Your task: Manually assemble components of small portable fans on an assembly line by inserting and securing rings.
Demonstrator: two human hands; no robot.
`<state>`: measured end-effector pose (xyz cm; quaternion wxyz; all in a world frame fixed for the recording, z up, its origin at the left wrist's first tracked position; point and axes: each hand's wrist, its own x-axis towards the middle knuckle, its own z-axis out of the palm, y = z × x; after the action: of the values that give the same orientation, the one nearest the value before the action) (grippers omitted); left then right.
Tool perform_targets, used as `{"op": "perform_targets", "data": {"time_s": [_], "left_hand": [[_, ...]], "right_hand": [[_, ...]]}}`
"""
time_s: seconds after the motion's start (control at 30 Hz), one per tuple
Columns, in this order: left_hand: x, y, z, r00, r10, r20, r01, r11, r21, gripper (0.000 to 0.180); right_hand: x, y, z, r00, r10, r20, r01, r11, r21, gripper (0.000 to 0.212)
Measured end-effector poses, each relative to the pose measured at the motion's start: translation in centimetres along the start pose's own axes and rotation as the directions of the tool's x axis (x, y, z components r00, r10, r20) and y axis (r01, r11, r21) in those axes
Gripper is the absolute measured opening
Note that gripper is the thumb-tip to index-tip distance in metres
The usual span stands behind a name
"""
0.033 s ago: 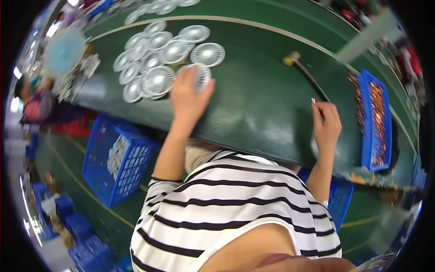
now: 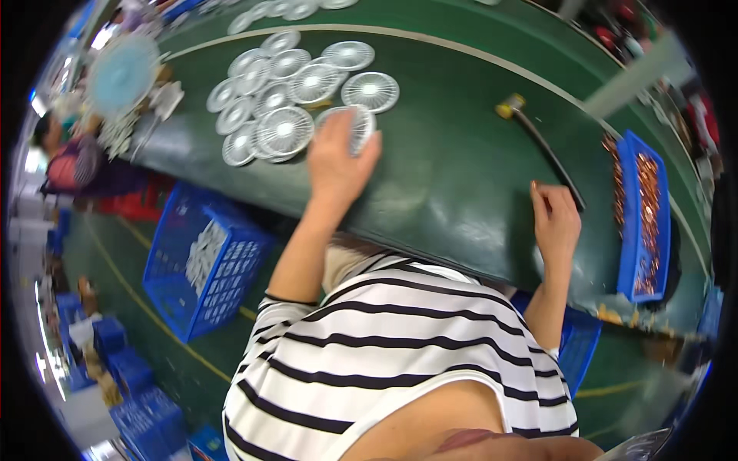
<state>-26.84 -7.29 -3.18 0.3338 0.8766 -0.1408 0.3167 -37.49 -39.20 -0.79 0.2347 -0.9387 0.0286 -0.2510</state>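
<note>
My left hand [image 2: 339,160] reaches over a round clear, ribbed disc [image 2: 361,127] at the near right edge of a group of such discs. Its fingers lie stretched across the disc and its thumb stands apart at the right; slight blur hides the exact contact. My right hand [image 2: 558,218] is over the right part of the green table, thumb and forefinger pinching a small copper-coloured piece [image 2: 534,185]. Just beyond it lies a hammer [image 2: 547,152] with a yellowish head and a dark handle. Several more clear discs [image 2: 286,131] lie partly overlapping at the left.
A blue tray [image 2: 629,223] of copper-coloured pieces stands at the right, with more pieces [image 2: 617,184] along its left side. A blue crate [image 2: 223,280] holding pale pieces is below the table's left edge. A person [image 2: 73,165] sits at the far left.
The whole view has shifted, so the table's things appear farther right and slightly lower. My right hand has drawn slightly nearer, away from the hammer handle. My left hand stays at the same disc.
</note>
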Motion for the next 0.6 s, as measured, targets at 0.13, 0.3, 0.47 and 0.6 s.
{"op": "perform_targets", "data": {"time_s": [0.13, 0.3, 0.47, 0.6], "left_hand": [[-0.8, 1.6, 0.7, 0.988, -0.149, -0.028, 0.141, 0.971, -0.195, 0.028], [-1.5, 1.8, 0.9, 0.977, -0.179, 0.114, 0.209, 0.905, -0.369, 0.05], [-2.5, 3.6, 0.7, 0.86, 0.199, 0.469, -0.245, 0.969, 0.037, 0.077], [-2.1, 3.1, 1.4, 0.851, 0.292, 0.437, -0.341, 0.939, 0.036, 0.065]], "right_hand": [[-0.6, -0.7, 1.3, 0.978, 0.079, 0.192, -0.053, 0.989, -0.138, 0.009], [-0.4, -1.9, 1.2, 0.998, -0.008, 0.07, 0.0, 0.994, 0.113, 0.008], [0.4, -3.7, 1.6, 0.981, -0.165, -0.104, 0.189, 0.939, 0.288, 0.009], [0.5, -4.4, 1.6, 0.964, -0.187, -0.19, 0.237, 0.928, 0.288, 0.011]]}}
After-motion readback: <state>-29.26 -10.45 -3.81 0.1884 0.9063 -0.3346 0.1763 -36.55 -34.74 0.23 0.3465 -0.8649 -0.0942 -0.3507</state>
